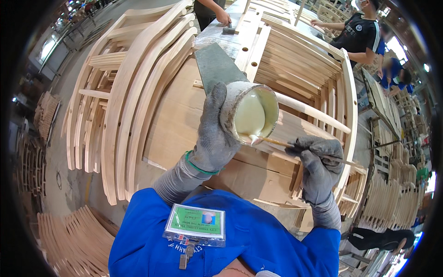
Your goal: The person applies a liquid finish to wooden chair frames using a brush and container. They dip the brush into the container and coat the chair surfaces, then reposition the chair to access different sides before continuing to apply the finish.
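Note:
My left hand (214,129), in a grey knitted glove, is closed around a round pot (229,111) with a crusted whitish outside. The pot tilts toward me, and creamy, pale glue-like liquid (249,115) shows inside. Beyond the pot juts a flat grey-green plate (217,64); whether my hand also grips it is hidden. My right hand (318,164), gloved too, pinches a thin wooden stick (276,141). The stick's tip, coated in the pale liquid, touches the pot's lower rim. Under both hands lie pale wooden frames (314,113) on a bench.
Curved wooden chair-back frames (134,87) stand stacked on the left. Brown cardboard (173,115) covers the bench. Across it, a person's hand (224,18) holds a dark tool (228,29). Another person (360,34) works at the far right. More curved wooden parts (74,240) are piled lower left.

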Demonstrator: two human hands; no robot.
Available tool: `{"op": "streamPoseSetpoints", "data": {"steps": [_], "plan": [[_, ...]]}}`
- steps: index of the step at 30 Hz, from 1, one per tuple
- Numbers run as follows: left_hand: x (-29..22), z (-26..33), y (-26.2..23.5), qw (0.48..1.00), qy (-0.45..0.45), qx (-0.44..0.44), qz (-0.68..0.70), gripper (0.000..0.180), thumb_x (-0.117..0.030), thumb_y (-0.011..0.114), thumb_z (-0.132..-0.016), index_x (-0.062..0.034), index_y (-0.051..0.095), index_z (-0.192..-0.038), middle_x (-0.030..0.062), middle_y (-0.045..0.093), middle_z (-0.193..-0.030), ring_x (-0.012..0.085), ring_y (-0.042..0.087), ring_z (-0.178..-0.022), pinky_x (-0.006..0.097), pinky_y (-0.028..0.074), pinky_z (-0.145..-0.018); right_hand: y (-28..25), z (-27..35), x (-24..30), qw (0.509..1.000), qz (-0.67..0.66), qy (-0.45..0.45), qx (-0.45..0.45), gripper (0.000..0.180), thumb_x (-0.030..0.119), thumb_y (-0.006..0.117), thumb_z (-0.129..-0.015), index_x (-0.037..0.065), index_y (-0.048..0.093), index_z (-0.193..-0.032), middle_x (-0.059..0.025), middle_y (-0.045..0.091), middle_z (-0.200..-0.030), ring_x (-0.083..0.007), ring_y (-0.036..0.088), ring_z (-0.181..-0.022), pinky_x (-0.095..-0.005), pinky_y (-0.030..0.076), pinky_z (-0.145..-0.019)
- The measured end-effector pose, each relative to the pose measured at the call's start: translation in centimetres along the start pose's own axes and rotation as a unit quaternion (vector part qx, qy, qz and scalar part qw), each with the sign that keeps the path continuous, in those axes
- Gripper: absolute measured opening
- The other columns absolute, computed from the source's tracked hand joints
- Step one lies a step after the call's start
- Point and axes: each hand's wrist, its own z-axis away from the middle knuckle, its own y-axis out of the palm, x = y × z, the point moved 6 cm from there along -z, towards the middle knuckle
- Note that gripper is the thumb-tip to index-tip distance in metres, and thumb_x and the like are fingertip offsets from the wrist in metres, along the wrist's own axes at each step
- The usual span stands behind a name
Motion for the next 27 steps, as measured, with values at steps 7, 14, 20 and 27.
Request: {"op": "streamPoseSetpoints", "data": {"steps": [7, 14, 20, 27], "plan": [[-1.2, -2.4, -1.7, 0.995, 0.066, -0.017, -0.074, 0.053, -0.048, 0.033, -0.093, -0.0072, 0.042, -0.126, 0.0092, 0.053, -0.118, 0.0226, 0.052, -0.109, 0.037, 0.045, -0.093, -0.9, -4.5, -1.7, 0.999, 0.023, 0.023, -0.006, 0.015, 0.001, 0.058, -0.081, -0.004, 0.050, -0.092, -0.0189, 0.061, -0.089, -0.0243, 0.064, -0.084, -0.0376, 0.056, -0.075], [-4.2, -4.0, -5.1, 0.993, 0.098, -0.035, -0.057, 0.049, -0.042, 0.032, -0.095, -0.0064, 0.040, -0.127, 0.0101, 0.051, -0.120, 0.0212, 0.051, -0.110, 0.037, 0.046, -0.093, 2.2, -20.1, -0.3, 0.985, 0.139, -0.046, 0.088, 0.018, 0.010, 0.056, -0.087, -0.004, 0.053, -0.098, -0.0137, 0.058, -0.095, -0.0200, 0.061, -0.088, -0.0302, 0.053, -0.079], [-7.3, -3.0, -6.0, 0.981, 0.160, -0.049, -0.101, 0.047, -0.041, 0.036, -0.094, -0.0067, 0.041, -0.125, 0.0088, 0.053, -0.116, 0.0208, 0.053, -0.107, 0.035, 0.047, -0.090, 4.4, -28.6, -5.7, 0.947, 0.273, -0.016, 0.168, 0.026, 0.017, 0.054, -0.089, -0.006, 0.052, -0.102, -0.0123, 0.060, -0.091, -0.0180, 0.062, -0.083, -0.0270, 0.054, -0.074], [-8.6, -3.2, -8.1, 0.990, 0.122, -0.036, -0.055, 0.050, -0.043, 0.032, -0.094, -0.0068, 0.038, -0.129, 0.0097, 0.048, -0.122, 0.0218, 0.051, -0.111, 0.036, 0.049, -0.089, 6.1, -29.8, -8.5, 0.919, 0.369, -0.011, 0.140, 0.026, 0.023, 0.063, -0.083, -0.002, 0.057, -0.083, -0.0052, 0.059, -0.061, -0.0117, 0.058, -0.056, -0.0251, 0.048, -0.055]]}}
